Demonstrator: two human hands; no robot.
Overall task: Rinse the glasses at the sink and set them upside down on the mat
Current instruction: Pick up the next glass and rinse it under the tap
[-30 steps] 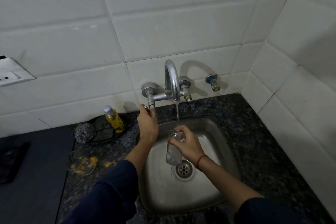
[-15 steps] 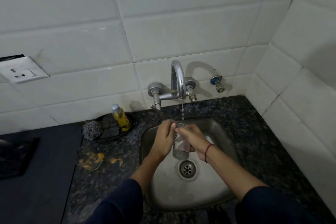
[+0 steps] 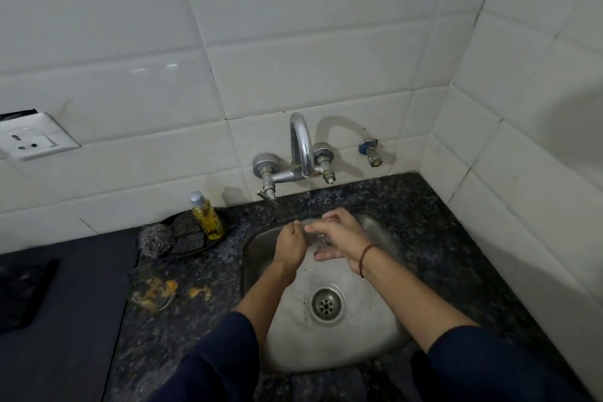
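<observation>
White tiled walls (image 3: pixel 293 26) meeting in a corner around 2 o'clock. Dark speckled granite surface (image 3: pixel 434 225) below. White socket plate (image 3: pixel 32 137) way over at 9 o'clock. Pretty dim lighting, soft shadow on the right-hand wall.

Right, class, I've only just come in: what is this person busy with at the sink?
A person is rinsing a clear glass over the steel sink. Both hands hold it: the left hand at one end, the right hand around the other. A thin stream falls from the tap just above them. The glass is blurred, so its tilt is unclear. No mat is in view.
</observation>
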